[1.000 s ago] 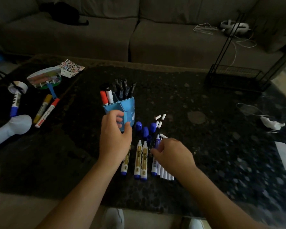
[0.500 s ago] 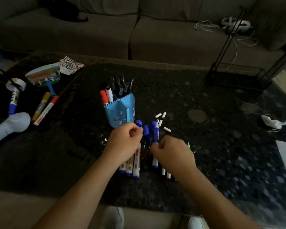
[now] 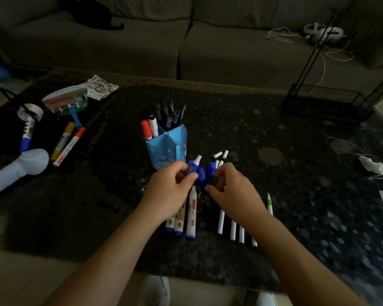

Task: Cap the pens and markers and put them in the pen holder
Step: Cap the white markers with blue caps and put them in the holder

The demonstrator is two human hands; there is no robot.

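A blue pen holder [image 3: 167, 149] stands mid-table with several pens and two markers in it. My left hand [image 3: 168, 191] grips an uncapped blue marker [image 3: 194, 165], tip pointing up and away, just in front of the holder. My right hand [image 3: 232, 193] is closed among several loose blue caps [image 3: 210, 170], its fingers on one. Three uncapped markers [image 3: 190, 215] lie under my left hand, and several thin white pens [image 3: 232, 228] lie under my right wrist. A green pen [image 3: 269, 203] lies to the right. Small white caps [image 3: 220, 154] sit behind the blue ones.
At the left lie a yellow marker [image 3: 62, 140], a red marker [image 3: 70, 145], a blue-ended marker [image 3: 27, 135], a white handheld device [image 3: 16, 170] and a fan-shaped toy [image 3: 64, 99]. A black wire rack [image 3: 325, 100] stands far right, a couch [image 3: 186, 40] behind.
My left hand left the pen holder, came down to the row of markers and lifted one. My right hand shifted forward from the pens to the blue caps.
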